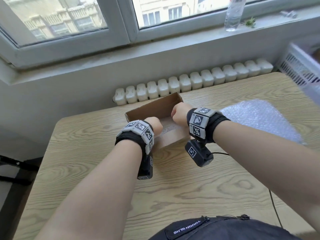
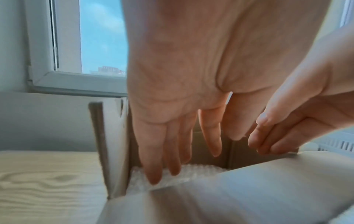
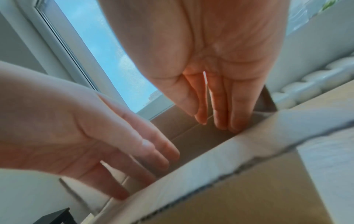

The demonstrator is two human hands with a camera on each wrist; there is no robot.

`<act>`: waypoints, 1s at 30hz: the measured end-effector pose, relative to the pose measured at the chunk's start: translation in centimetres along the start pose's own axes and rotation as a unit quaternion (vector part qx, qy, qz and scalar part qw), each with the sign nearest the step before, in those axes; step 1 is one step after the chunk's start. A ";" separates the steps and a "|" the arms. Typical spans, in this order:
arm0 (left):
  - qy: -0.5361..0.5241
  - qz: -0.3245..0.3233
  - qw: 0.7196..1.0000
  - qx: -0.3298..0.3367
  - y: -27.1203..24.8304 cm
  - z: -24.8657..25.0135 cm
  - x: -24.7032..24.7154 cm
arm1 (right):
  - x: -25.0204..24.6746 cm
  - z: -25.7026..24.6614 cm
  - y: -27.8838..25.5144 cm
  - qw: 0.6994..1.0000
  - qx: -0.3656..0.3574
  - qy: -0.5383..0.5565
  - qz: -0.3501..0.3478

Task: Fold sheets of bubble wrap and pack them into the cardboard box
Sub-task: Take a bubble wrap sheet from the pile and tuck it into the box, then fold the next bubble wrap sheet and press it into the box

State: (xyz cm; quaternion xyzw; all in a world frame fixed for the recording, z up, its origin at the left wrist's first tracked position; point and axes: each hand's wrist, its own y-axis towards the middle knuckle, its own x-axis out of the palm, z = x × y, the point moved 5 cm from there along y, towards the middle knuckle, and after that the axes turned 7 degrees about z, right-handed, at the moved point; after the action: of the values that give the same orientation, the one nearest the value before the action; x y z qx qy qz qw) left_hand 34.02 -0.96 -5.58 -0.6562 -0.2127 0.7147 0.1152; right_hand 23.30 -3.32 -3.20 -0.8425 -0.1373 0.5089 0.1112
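Pressing folded bubble wrap into cardboard box: left hand, right hand, fingers straight, together. Risk: springback, wrap rising on release.

one cardboard box, open on top, on one wooden table. two lots of bubble wrap: one folded piece in the box, one flat pile of sheets beside it, sheet count impossible to tell. two hands, left hand and right hand, two marker-covered wristbands, one clear bottle on the windowsill.
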 end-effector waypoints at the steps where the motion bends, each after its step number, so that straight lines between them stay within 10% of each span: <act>1: -0.038 0.028 0.999 0.006 -0.8 0.5 -0.5 | -0.5 0.6 -0.7 0.999 -0.013 0.021 0.030; 10: -0.193 0.134 0.966 0.105 -5.6 8.4 -1.1 | -2.9 10.5 -6.0 0.989 0.018 0.048 0.137; 24: -0.114 0.020 0.985 0.126 -3.7 21.3 3.7 | -0.5 29.2 -6.2 0.960 0.036 -0.241 -0.139; 30: -0.108 0.013 0.989 0.102 -3.3 23.6 4.3 | -1.8 29.6 -4.3 0.975 -0.016 -0.201 -0.099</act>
State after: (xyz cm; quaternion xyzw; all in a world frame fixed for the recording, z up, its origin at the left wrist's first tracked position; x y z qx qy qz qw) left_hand 9.83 0.27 -6.74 -0.5630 -0.1410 0.8006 0.1489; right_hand -4.33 1.51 -13.80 -0.7071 -0.2474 0.6519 0.1177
